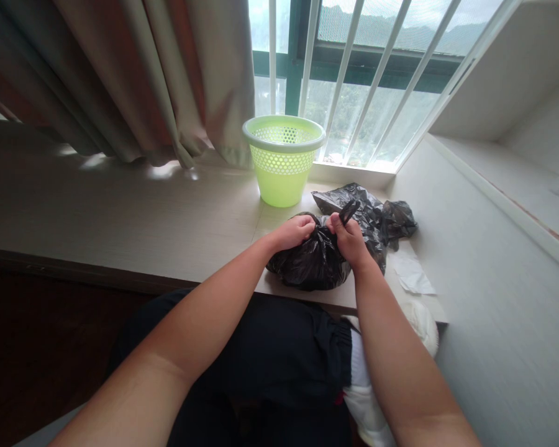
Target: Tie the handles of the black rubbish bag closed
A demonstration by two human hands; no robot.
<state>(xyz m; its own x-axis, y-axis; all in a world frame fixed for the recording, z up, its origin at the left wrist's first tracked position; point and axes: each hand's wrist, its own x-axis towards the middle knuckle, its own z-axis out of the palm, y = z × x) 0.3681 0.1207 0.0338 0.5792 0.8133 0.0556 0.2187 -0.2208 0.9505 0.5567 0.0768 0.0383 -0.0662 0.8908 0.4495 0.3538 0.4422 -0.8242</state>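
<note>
A full black plastic bag (313, 267) sits on the pale wooden sill (121, 211) just in front of me. My left hand (294, 231) is closed on the bag's gathered top from the left. My right hand (349, 237) is closed on it from the right, with a twisted black strip of the bag sticking up between its fingers. The two fists almost touch above the bag.
A lime-green perforated basket (283, 160) stands behind the bag by the barred window (354, 81). More crumpled black plastic bags (382, 214) lie to the right, a white paper scrap (412, 273) beside them. Brown curtains (135, 81) hang at the left. A white wall (494, 279) rises at the right.
</note>
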